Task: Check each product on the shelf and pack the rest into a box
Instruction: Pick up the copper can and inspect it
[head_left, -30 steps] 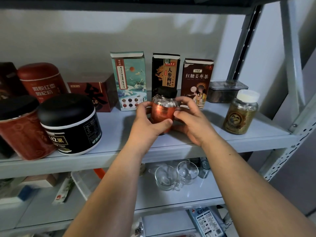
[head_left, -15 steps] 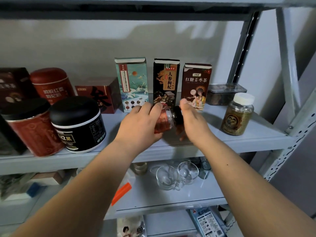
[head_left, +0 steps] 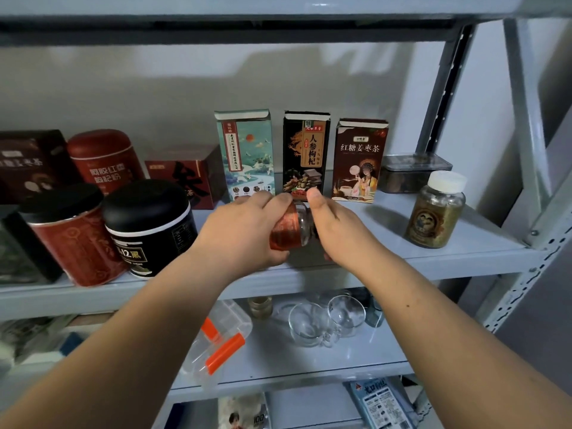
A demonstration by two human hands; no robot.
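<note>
Left grip curls round the base end of the red-labelled glass jar, and the right grip wraps its lid end, thumb on top. Tipped on its side, the jar hangs just above the front of the grey shelf, before three upright tea boxes.

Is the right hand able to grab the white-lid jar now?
Probably not yet: the right hand grips the small red jar with the left hand. Nothing stands between it and the white-lidded jar, though.
</note>
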